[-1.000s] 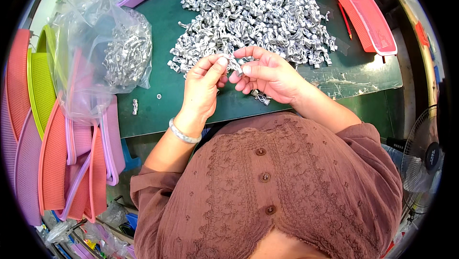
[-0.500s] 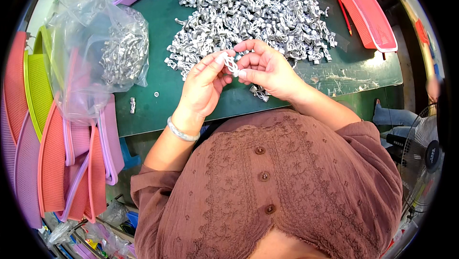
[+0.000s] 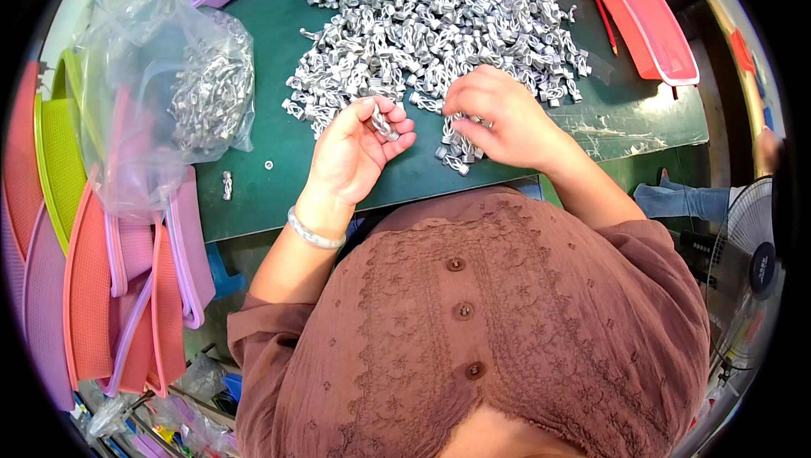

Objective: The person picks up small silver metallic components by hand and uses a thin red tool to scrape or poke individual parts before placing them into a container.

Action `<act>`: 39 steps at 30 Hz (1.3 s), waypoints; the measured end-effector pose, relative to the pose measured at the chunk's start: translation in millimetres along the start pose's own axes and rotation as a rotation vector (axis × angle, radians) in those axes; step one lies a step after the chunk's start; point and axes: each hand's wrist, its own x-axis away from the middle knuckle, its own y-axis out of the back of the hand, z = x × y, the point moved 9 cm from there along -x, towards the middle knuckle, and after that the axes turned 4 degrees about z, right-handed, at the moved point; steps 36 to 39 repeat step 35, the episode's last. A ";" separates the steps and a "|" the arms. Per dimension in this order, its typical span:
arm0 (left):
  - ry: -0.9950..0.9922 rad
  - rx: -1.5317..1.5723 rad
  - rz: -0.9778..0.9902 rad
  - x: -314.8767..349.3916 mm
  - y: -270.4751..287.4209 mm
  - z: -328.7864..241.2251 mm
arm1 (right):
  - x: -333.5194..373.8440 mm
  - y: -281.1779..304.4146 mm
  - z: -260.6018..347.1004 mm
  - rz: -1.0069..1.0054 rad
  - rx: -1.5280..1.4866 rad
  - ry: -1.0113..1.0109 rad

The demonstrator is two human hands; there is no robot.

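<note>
My left hand [image 3: 351, 154] is turned palm up above the table's near side. Its thumb and fingers hold a small silver-white looped piece [image 3: 383, 125], twisted like a short chain. To its right, my right hand [image 3: 504, 118] is palm down with curled fingers at the near edge of a large heap of similar looped pieces [image 3: 439, 19]. Its fingertips are partly hidden, so what they grip cannot be made out. A few pieces [image 3: 456, 155] lie just below that hand, near the table edge.
The green table [image 3: 253, 196] carries one loose piece [image 3: 227, 186] and a tiny ring [image 3: 269, 165] at left. A transparent bag of pieces [image 3: 211, 95] sits beside stacked plastic baskets [image 3: 89, 289]. At right are a red pencil [image 3: 605, 23], a pink basket [image 3: 646, 23] and a fan [image 3: 748, 276].
My hands have parted. The right has moved right to the heap's near edge, while the left has kept the looped piece and turned more palm up.
</note>
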 end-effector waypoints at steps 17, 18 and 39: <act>0.025 -0.498 -0.077 9.8 -8.3 8.5 | 5.6 -21.6 10.6 0.114 0.145 -0.039; 0.011 -0.563 -0.060 10.1 -11.7 8.7 | 5.5 -18.8 9.9 0.069 0.084 -0.036; -1.142 -1.563 0.022 60.6 -87.9 -38.6 | 0.9 -2.5 15.1 -0.242 -0.350 0.074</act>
